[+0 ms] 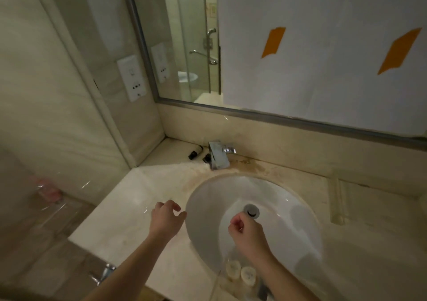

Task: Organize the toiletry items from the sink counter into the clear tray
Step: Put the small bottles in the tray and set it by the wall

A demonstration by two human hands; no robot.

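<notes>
The left hand (166, 216) hangs over the counter (129, 210) just left of the sink (288, 213), its fingers loosely curled and holding nothing. The right hand (246, 230) is above the basin, near the drain (251, 211); its fingers are curled in with thumb and forefinger pressed together, and whether they pinch anything is too small to tell.

At the near edge, below the right wrist, two small bottles with pale round caps (241, 273) stand side by side, touching. They seem to sit inside a clear tray (219, 275), of which only faint glassy edges show, overlapping the near rim of the sink.

At the far side of the counter, two small dark bottles lie on their sides: one (195, 152) in the far left corner area, the other (206, 157) just beside the base of the one chrome tap (218, 154), partly hidden by it. Brownish staining marks the counter around the tap.

A clear bar-like object (337, 199) lies on the counter to the right of the sink.

Above the far wall is one mirror (184, 46), its right part covered by white paper (323, 46) bearing two orange strips (273, 42). One white wall socket (131, 77) is fixed on the left wall.
</notes>
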